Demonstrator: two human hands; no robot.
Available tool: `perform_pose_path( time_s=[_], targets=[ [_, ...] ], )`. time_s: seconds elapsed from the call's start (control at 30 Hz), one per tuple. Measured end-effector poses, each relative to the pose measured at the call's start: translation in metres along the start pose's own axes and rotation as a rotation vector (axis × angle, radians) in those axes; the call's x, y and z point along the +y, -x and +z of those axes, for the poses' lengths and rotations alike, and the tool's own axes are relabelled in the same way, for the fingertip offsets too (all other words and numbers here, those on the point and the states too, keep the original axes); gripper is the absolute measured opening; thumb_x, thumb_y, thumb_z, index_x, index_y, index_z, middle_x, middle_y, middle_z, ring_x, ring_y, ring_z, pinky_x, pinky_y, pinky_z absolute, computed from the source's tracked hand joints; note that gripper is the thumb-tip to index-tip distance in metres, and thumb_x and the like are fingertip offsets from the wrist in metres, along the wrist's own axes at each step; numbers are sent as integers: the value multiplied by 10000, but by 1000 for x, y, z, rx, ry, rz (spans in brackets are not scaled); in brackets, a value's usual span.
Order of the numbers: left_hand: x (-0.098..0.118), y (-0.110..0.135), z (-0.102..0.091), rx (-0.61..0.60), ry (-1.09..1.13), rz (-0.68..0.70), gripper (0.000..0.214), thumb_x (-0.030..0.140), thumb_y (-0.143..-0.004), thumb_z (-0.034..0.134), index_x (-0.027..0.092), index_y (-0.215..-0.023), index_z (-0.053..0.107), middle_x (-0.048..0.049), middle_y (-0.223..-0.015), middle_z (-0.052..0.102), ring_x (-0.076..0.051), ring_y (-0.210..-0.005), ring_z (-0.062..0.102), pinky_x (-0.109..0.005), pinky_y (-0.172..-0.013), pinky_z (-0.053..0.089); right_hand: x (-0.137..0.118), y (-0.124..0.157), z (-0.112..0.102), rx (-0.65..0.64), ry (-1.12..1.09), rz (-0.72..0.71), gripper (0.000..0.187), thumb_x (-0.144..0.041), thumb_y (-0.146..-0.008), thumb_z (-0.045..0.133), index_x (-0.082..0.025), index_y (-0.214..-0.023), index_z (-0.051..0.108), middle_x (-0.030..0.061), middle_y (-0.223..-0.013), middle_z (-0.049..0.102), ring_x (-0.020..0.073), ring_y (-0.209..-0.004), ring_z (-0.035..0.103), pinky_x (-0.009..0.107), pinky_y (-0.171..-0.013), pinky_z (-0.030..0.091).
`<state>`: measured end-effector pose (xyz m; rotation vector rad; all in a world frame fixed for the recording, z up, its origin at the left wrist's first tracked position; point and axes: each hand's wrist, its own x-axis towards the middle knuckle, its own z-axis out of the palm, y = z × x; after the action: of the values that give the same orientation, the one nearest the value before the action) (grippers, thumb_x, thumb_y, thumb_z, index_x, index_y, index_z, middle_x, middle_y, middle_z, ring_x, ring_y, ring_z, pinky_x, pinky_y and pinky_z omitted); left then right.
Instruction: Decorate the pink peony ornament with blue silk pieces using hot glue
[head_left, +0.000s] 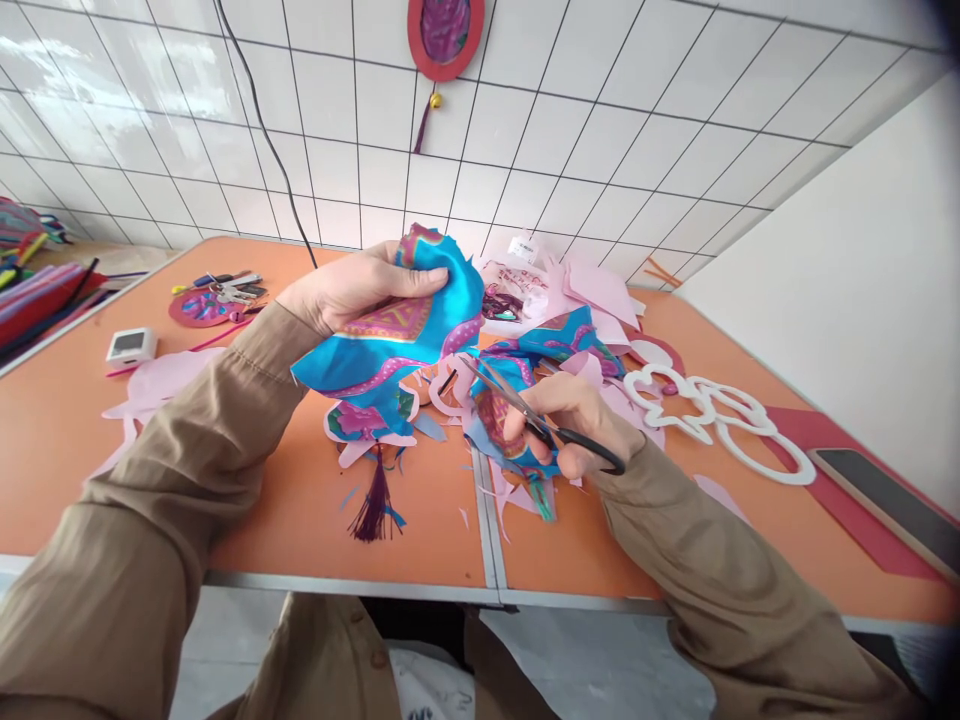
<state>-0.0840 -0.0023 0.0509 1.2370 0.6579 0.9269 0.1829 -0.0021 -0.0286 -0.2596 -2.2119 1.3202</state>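
My left hand [352, 285] is closed on a piece of blue patterned cloth [397, 340], holding it up above the orange table [300, 500]. My right hand [570, 420] grips black-handled scissors [525, 410], whose blades point up and left toward the lower edge of the cloth. Under my hands lie more blue and pink patterned pieces [555, 345], pink paper offcuts [600, 285] and a purple tassel [373, 505].
White cut-out frames [720, 415] and a dark tablet on red card [892, 495] lie at the right. At the left are a small white device [131, 345], keys [232, 290], a round pink piece [199, 308] and stacked coloured sheets [37, 295]. A red oval ornament [444, 35] hangs on the tiled wall.
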Motion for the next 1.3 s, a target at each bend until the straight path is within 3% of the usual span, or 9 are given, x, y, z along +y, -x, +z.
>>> perform_pose_path(
  time_s=[0.23, 0.5, 0.7, 0.87, 0.97, 1.1, 1.17, 1.3],
  targets=[
    [0, 4, -8, -85, 9, 0, 217, 78, -928, 523, 116, -804, 698, -27, -746, 735, -167, -731, 742, -289, -757, 607, 4, 5, -8, -7, -6, 89, 579, -668, -688, 787, -111, -823, 710, -13, -521, 576, 92, -403, 499, 204, -363, 347],
    [-1, 3, 8, -19, -186, -175, 154, 66, -918, 534, 111, -814, 639, -9, -666, 705, -249, -958, 745, -446, -962, 552, -1, 0, -1, -40, 23, 102, 428, -523, -716, 800, -114, -787, 698, -8, -562, 569, 87, -423, 491, 207, -369, 374],
    [-9, -4, 5, -129, -182, -200, 91, 89, -893, 602, 76, -832, 667, -33, -680, 729, -267, -1093, 698, -454, -1010, 519, 0, 0, 0, -97, 105, 132, 407, -487, -729, 789, -99, -814, 701, -12, -551, 565, 95, -420, 513, 208, -381, 392],
    [-12, -4, 7, -103, -156, -202, 174, 80, -932, 516, 28, -862, 666, -38, -674, 718, -260, -1072, 699, -492, -1004, 503, 7, 0, -1, -147, 118, 117, 469, -542, -739, 788, -92, -833, 697, -21, -540, 561, 89, -425, 507, 201, -394, 387],
    [-14, -5, 8, -178, -106, -219, 251, 60, -949, 437, 20, -850, 664, -43, -678, 720, -252, -1033, 711, -473, -952, 533, 6, -1, -1, -176, 129, 88, 520, -586, -730, 788, -84, -835, 703, -23, -516, 543, 84, -418, 473, 207, -391, 354],
    [-19, -7, 5, -253, -41, -219, 283, 52, -944, 411, 44, -835, 673, -27, -670, 714, -249, -988, 732, -437, -896, 569, -3, -2, 0, -186, 119, 174, 554, -627, -739, 767, -87, -843, 698, -21, -534, 546, 92, -435, 497, 217, -419, 387],
    [-21, -7, 4, -225, -12, -205, 292, 64, -951, 404, 50, -845, 676, -22, -671, 713, -243, -969, 739, -433, -885, 576, -5, -2, 0, -196, 116, 192, 557, -630, -742, 764, -88, -854, 699, -19, -546, 552, 91, -448, 503, 218, -433, 393],
    [-20, -5, 5, 6, -18, -218, 317, 84, -966, 391, 62, -847, 684, -22, -664, 710, -239, -942, 746, -429, -874, 582, -1, -1, -3, -244, 108, 153, 559, -624, -720, 786, -91, -864, 706, -14, -553, 573, 93, -456, 514, 213, -440, 396]
  ],
)
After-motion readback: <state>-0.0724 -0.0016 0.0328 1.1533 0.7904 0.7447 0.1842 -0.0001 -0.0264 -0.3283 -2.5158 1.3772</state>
